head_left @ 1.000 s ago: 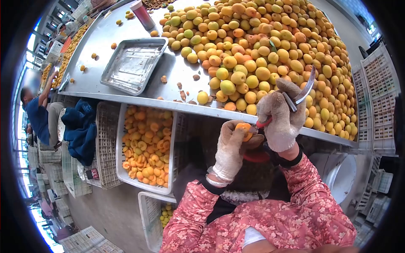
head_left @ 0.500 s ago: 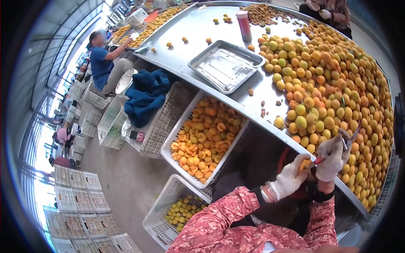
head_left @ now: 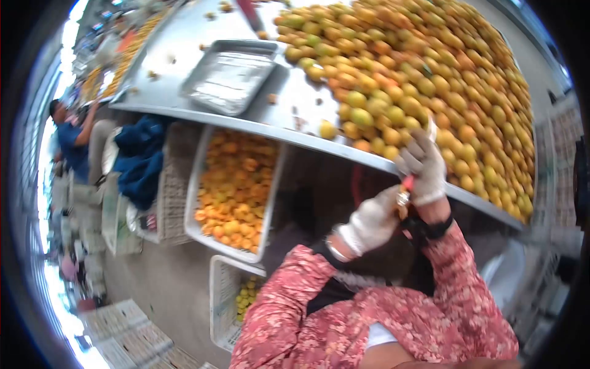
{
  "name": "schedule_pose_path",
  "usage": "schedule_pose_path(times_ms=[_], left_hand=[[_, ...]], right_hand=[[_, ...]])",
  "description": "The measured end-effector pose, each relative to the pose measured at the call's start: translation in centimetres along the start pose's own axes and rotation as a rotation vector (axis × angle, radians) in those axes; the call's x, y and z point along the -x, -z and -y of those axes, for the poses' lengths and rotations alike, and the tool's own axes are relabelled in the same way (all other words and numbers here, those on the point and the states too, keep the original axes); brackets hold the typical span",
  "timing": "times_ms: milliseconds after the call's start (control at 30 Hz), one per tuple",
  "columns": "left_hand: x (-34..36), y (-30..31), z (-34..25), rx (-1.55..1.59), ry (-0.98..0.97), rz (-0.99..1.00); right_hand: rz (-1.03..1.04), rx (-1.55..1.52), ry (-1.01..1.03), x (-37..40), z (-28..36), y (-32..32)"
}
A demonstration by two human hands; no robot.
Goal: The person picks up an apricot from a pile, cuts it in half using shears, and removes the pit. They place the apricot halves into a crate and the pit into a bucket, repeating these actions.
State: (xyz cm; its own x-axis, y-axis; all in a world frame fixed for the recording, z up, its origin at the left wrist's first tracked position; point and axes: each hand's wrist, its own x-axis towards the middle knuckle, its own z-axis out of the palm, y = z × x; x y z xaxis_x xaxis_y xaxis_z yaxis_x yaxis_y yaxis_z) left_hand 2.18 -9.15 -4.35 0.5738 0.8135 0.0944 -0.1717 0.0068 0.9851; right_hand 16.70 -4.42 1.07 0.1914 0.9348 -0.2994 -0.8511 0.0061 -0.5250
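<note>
White knit gloves cover both hands, and the left hand [head_left: 373, 219] has its fingertips together on a small orange-brown piece of fruit [head_left: 402, 206], its outline blurred. The right hand [head_left: 425, 166] is clamped on a red-handled tool [head_left: 408, 182], meeting the left at the fruit, presumably so that one steadies what the other works. A pale blade [head_left: 432, 129] juts up past the right fingers, probably tilted that way to keep its edge off the other glove; whether it belongs to the red handle, I cannot tell.

Just beyond the hands runs the edge of the metal table [head_left: 166, 80], with a heap of whole yellow-orange fruit [head_left: 430, 80] spread close by, likely for easy reach. A shallow metal tray [head_left: 230, 77] lies to the left of the heap. Below the table edge, a white crate [head_left: 195, 184] holds orange fruit, some apparently halved, perhaps set low so pieces can drop in. Nearer the person is another crate [head_left: 215, 295] with greenish-yellow fruit [head_left: 247, 298]. Farther left hangs dark blue cloth [head_left: 140, 160], and a co-worker [head_left: 74, 144] sits beyond.
</note>
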Motion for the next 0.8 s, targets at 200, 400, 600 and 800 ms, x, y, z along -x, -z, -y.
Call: schedule_pose_path(times_ms=[200,400,600,800], left_hand=[[-0.9,1.2,-3.5,-0.328,0.114,0.154],[-0.9,2.1,-1.0,-0.688,-0.086,0.353],[-2.1,1.5,-3.7,-0.152,0.568,0.179],[-2.7,6.5,-7.9,-0.426,0.329,-0.055]], right_hand=[[0.047,0.108,0.166,1.0,2.7,-0.4],[-0.025,0.531,0.461,1.1,3.4,0.6],[-0.02,0.465,0.428,0.9,4.9,1.7],[-0.071,0.052,0.333,-0.1,8.6,2.2]])
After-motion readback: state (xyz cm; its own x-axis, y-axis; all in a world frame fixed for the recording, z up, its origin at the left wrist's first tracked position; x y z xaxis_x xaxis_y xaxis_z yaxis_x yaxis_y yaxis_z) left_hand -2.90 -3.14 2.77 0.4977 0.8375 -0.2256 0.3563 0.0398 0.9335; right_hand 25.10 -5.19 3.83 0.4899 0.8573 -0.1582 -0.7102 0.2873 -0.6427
